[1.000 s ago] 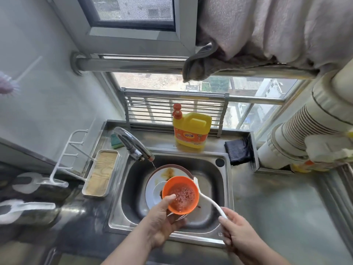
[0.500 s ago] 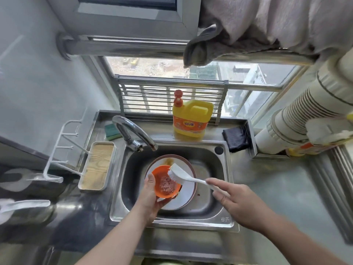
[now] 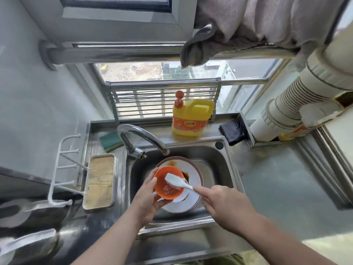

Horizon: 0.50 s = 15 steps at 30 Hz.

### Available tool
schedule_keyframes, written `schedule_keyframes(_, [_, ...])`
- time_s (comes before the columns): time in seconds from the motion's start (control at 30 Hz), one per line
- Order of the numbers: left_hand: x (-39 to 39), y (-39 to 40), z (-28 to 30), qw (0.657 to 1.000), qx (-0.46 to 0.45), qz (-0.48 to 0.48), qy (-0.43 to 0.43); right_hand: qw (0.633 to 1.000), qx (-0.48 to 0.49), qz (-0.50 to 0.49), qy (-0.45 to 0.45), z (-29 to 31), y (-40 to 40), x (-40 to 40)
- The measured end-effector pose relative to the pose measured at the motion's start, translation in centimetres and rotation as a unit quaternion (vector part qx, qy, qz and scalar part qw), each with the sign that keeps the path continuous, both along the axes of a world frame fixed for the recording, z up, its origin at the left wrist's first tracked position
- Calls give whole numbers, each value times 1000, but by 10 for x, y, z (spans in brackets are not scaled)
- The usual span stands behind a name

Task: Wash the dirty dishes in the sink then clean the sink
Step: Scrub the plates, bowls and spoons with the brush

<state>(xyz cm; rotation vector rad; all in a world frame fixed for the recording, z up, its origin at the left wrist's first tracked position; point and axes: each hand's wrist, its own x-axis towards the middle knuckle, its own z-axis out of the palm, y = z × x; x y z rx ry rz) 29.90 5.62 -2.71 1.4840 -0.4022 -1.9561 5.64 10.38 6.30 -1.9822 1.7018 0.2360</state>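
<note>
My left hand grips a small orange bowl by its near-left rim, tilted over the steel sink. My right hand holds the handle of a white dish brush, whose bristles are down inside the bowl among reddish residue. Under the bowl lies a white plate with a brown rim, smeared with brown sauce. The faucet arches over the sink's back left, and no water shows at its spout.
A yellow dish-soap jug stands behind the sink. A green sponge lies behind the faucet, and a dark cloth is at the back right. A wood-lined tray and a white hook rack sit left.
The brush has gone from beside the bowl into it. My right hand has moved up and left toward the bowl. Water ran from the faucet a second ago; none shows now.
</note>
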Motion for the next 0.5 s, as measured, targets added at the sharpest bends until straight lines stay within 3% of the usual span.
schedule_keyframes(0.23, [16, -4, -12, 998, 20, 20, 58, 1000, 25, 2, -9, 2, 7, 32])
schedule_keyframes(0.5, [29, -5, -32, 996, 36, 38, 76, 995, 36, -86, -30, -15, 15, 26])
